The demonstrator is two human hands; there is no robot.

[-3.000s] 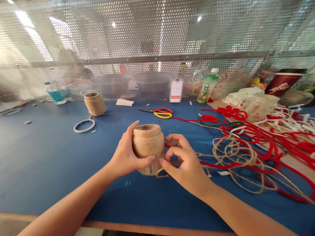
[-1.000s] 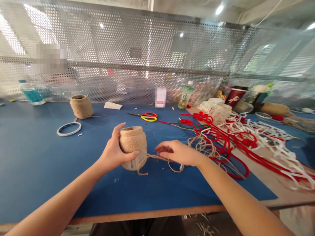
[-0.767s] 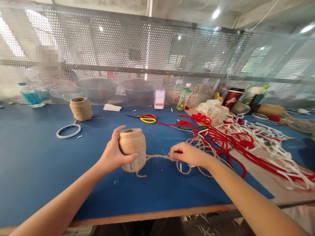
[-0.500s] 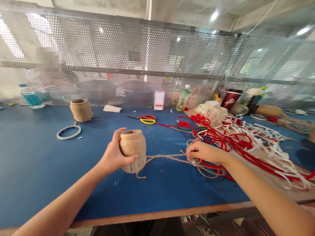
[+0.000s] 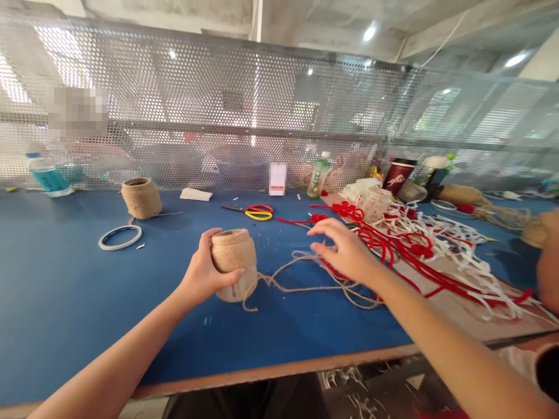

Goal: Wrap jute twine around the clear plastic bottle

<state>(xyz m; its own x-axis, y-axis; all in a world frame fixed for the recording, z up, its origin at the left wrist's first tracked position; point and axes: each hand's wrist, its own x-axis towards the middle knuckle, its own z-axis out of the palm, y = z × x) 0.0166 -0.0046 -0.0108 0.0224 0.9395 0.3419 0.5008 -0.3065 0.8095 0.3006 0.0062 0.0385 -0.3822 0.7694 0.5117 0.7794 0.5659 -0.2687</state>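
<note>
My left hand (image 5: 202, 272) grips a spool of jute twine (image 5: 233, 251) upright, with its fingers around the near side. A clear plastic core shows at the spool's lower end. Loose jute twine (image 5: 305, 281) runs from the spool to the right in tangled loops across the blue tabletop (image 5: 65, 302). My right hand (image 5: 345, 250) hangs open just above those loops, holding nothing. Its fingers are spread and point left. A second twine spool (image 5: 141, 198) stands farther back on the left.
A tape ring (image 5: 120, 237) and scissors (image 5: 251, 212) lie on the table. Red cords (image 5: 393, 247) and white paper strips (image 5: 454, 256) are heaped at right, below bottles and a cup (image 5: 397, 174). A perforated metal screen (image 5: 218, 87) stands behind. Another person's arm (image 5: 548, 262) enters at right.
My right hand has let go of the twine, opened and risen up and to the left. The left hand still grips the spool. The view has turned slightly, and another person's arm has appeared at right.
</note>
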